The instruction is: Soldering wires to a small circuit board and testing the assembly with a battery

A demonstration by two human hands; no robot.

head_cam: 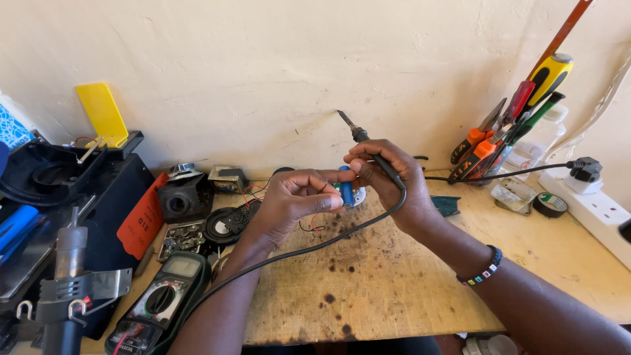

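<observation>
My left hand (294,199) pinches a small blue cylindrical cell (346,186) with thin red and black wires hanging below it. My right hand (389,176) also touches the cell with its fingertips while gripping a black soldering iron (360,136), whose metal tip points up and left toward the wall. The iron's black cord (309,248) loops down across the scorched wooden bench (394,276) toward me. A beaded bracelet (483,268) sits on my right wrist. A small white part lies just behind the cell, mostly hidden.
A green multimeter (161,299) lies at the front left beside a hot-air tool on a stand (66,283). Speaker parts (227,223) and black casings sit on the left. Screwdrivers and pliers (513,128) stand at the back right, near tape (549,204) and a white power strip (601,213).
</observation>
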